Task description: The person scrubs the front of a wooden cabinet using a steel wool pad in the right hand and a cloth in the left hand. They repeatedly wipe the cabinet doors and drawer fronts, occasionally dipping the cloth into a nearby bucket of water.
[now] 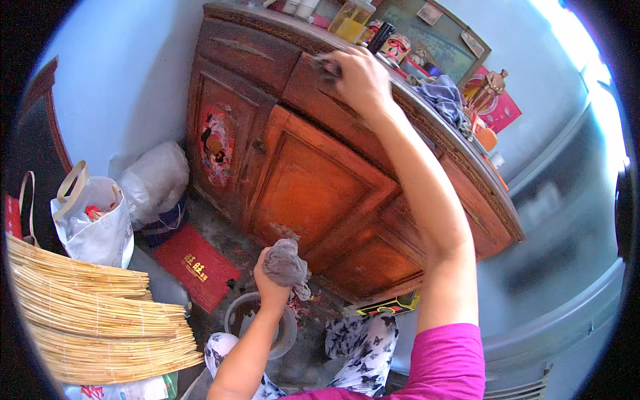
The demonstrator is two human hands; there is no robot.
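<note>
My left hand (pixel 269 283) is closed around a bunched grey rag (pixel 287 264), held up in front of the lower door of a brown wooden cabinet (pixel 320 187). My right arm stretches up to the cabinet's upper drawer front. There my right hand (pixel 363 79) is closed, its fingers curled against the wood just under the top edge. A small dark wad shows at those fingertips, too little of it to name. Below my left forearm stands a translucent plastic basin (pixel 288 337) with dark liquid in it, partly hidden by the arm.
On the cabinet top stand a bottle of yellow liquid (pixel 350 21), a bluish-grey cloth (pixel 441 97), a bronze-coloured figurine (pixel 492 88) and a picture frame (pixel 481 59). A red box (pixel 197 267), white bag (pixel 100 227) and bundled reed mats (pixel 100 313) lie at left.
</note>
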